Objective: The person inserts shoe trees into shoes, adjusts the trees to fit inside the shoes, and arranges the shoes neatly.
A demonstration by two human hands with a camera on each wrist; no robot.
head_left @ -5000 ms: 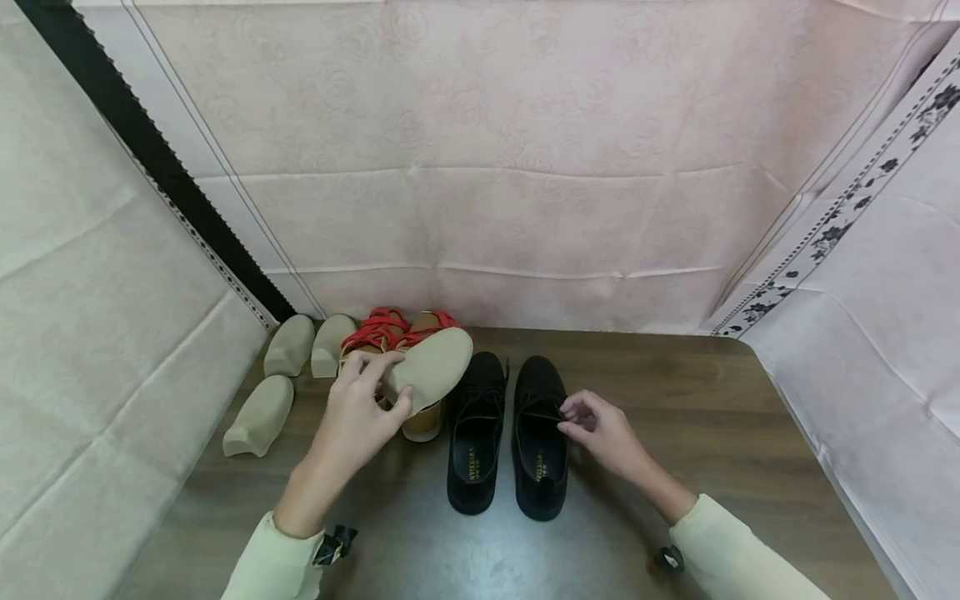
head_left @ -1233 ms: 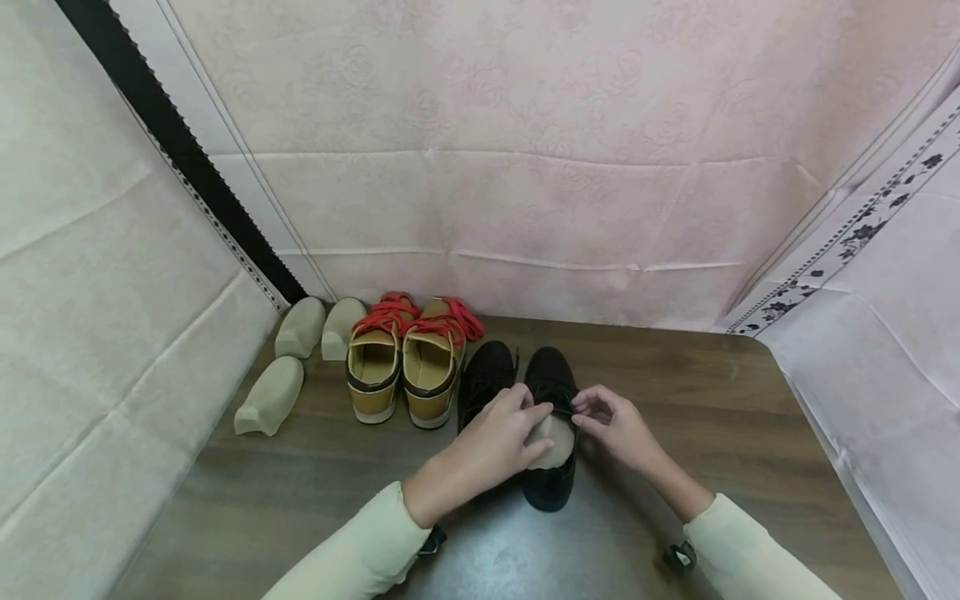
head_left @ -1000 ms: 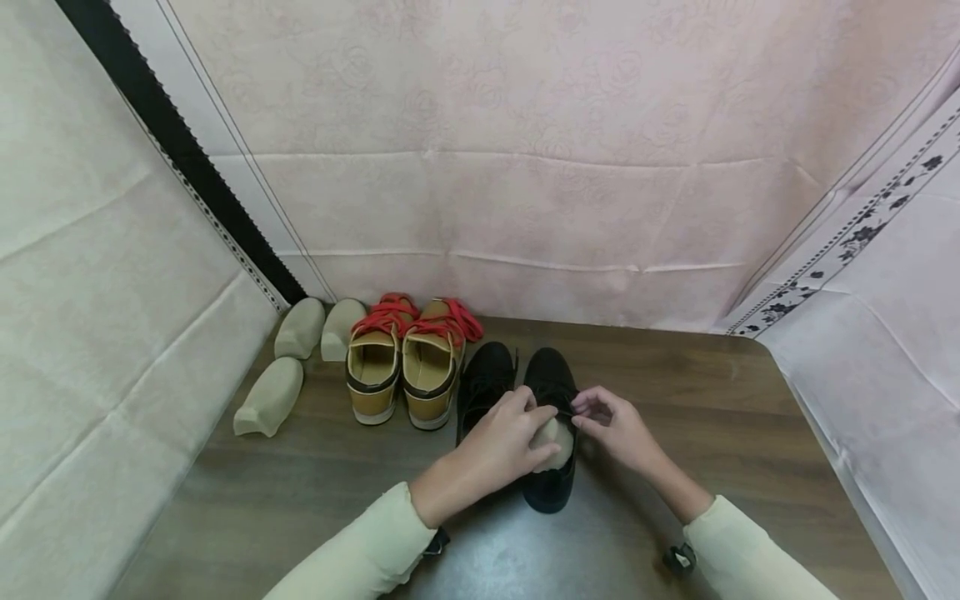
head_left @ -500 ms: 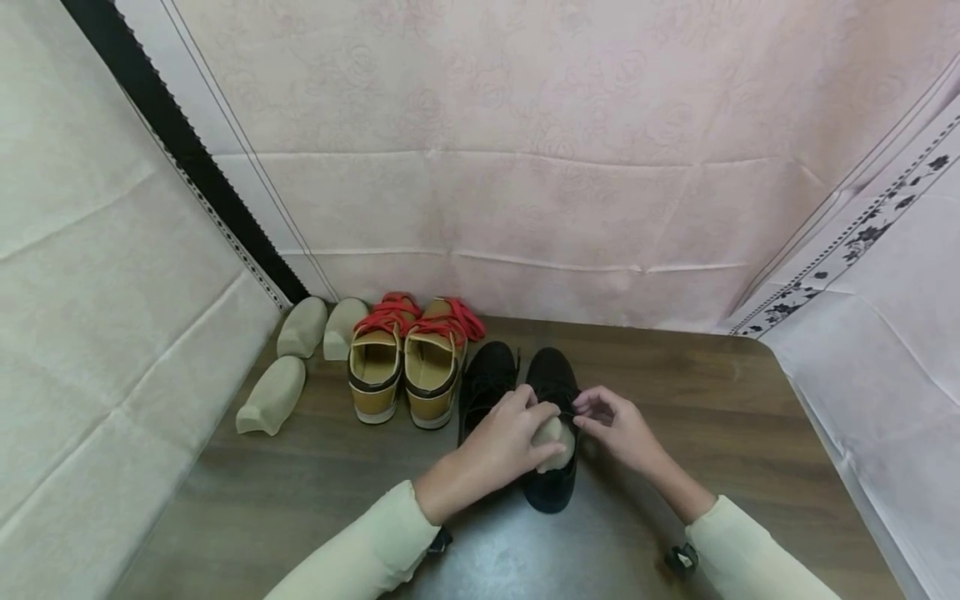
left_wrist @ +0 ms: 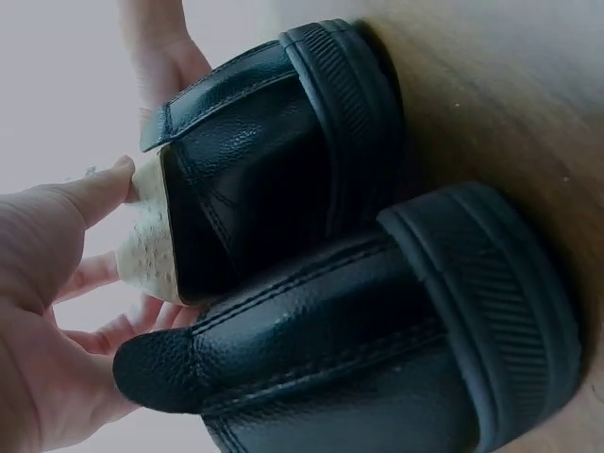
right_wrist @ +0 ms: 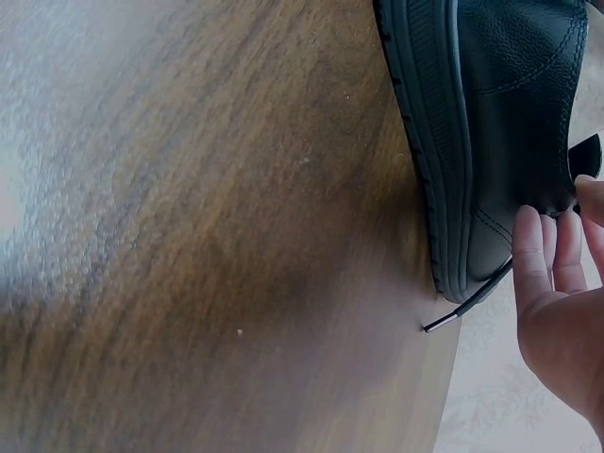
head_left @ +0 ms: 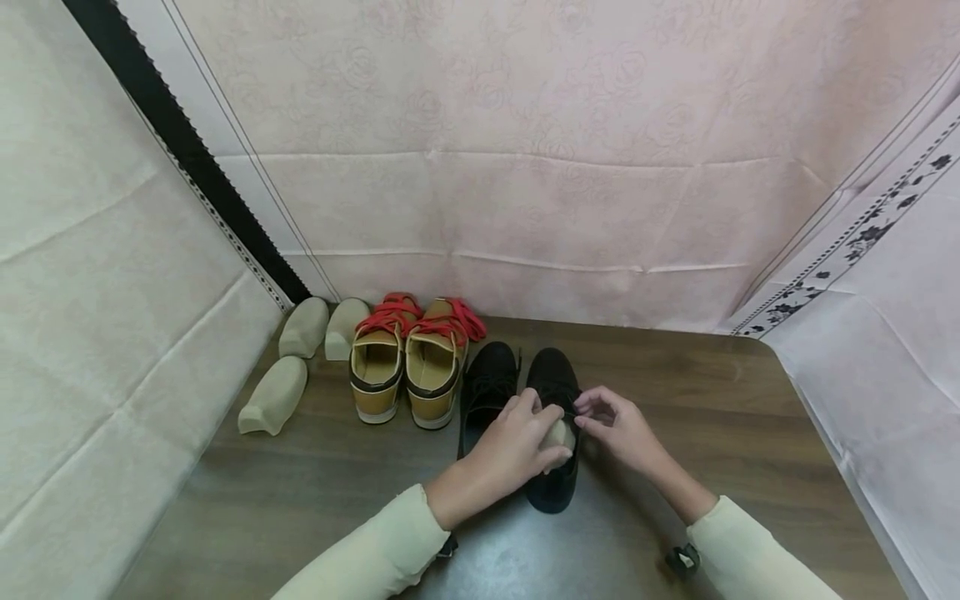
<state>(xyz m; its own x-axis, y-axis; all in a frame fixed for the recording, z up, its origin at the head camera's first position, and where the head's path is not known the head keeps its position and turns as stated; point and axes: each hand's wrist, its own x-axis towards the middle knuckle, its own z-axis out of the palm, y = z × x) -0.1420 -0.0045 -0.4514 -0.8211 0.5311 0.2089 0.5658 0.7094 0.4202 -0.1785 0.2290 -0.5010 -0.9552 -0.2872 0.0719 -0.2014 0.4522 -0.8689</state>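
Note:
Two black lace-up shoes stand side by side, toes pointing away. My left hand (head_left: 510, 442) pinches a beige toe-shaped shoe tree (head_left: 560, 435) between thumb and fingers. The shoe tree is partly inside the right black shoe (head_left: 551, 492), its front hidden under the upper. In the left wrist view, its blunt speckled end (left_wrist: 149, 231) shows at the shoe's opening. My right hand (head_left: 617, 427) pinches the right side of that shoe's opening near the laces, as the right wrist view also shows. The left black shoe (head_left: 491, 367) is partly covered by my left hand.
Brown shoes with red laces (head_left: 433, 367) stand left of the black ones. Several loose beige shoe trees (head_left: 274, 396) lie at the far left. Patterned cloth (head_left: 510, 208) hangs behind the wooden surface (head_left: 675, 375) and along both sides. A lace end (right_wrist: 442, 323) trails beside the shoe.
My left hand has carried the shoe tree from above the brown shoes into the right black shoe. Over the last second it slides deeper toward the toe. My right hand stays at the shoe's edge.

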